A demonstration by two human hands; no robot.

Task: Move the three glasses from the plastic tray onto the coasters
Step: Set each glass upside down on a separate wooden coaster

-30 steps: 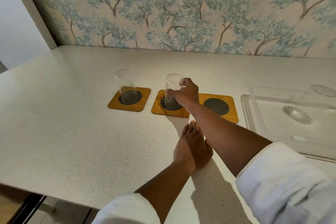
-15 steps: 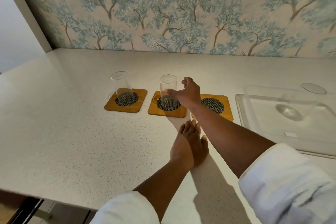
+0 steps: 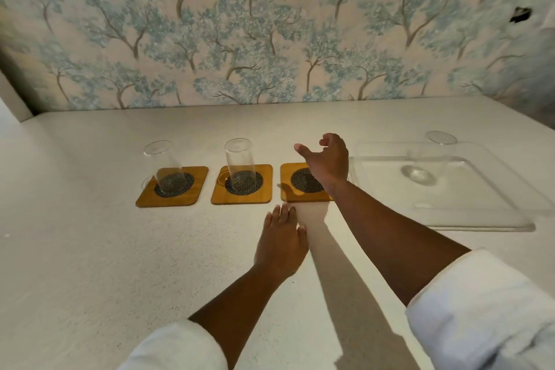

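**Two glasses on coasters, one in the tray**

The left hand (image 3: 282, 242) is lying flat on the white counter (image 3: 90, 264), palm down with fingers loosely together, holding nothing, just on the near side of the right coaster (image 3: 289, 189). The right hand (image 3: 326, 161) is hovering above that same coaster, fingers spread and curled, gripping nothing; nothing is standing on the coaster beneath it. To the left of the right coaster, the middle coaster (image 3: 241, 185) is carrying the middle glass (image 3: 240, 164), standing upright on its dark mesh disc. Further left, the left coaster (image 3: 172, 186) is bearing the left glass (image 3: 163, 167), also upright. On the other side of the right coaster, just beside it, the clear plastic tray (image 3: 480, 219) is sitting on the counter. Inside it, toward its far edge, the last glass (image 3: 426, 159) is standing, well apart from the right hand. Tree-patterned wallpaper (image 3: 270, 39) is rising beyond everything.
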